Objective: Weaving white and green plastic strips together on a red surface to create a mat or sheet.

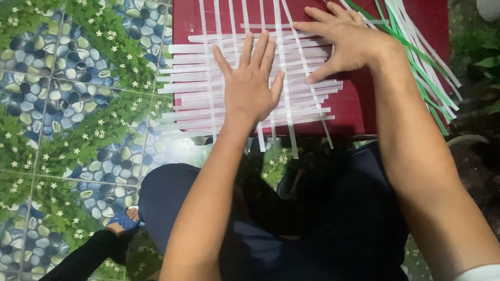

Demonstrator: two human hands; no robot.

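A mat of interlaced white plastic strips is spread flat on a red tabletop, its loose ends hanging past the near edge. The left hand is laid on the middle of the mat, fully open with fingers spread and palm down; nothing is gripped, the strips are only pressed. The right hand is set on the mat's far right corner, also open and flat, its thumb pushed against the ends of the crosswise strips.

For the weave to be kept tight, even pressure is best held across the crossings while the rows are nudged together, so that no strip is allowed to slide or buckle.

To the right of the mat, a bundle of spare white and green strips is fanned over the table's edge. To the left, pebble-and-leaf patterned floor tiles are seen.
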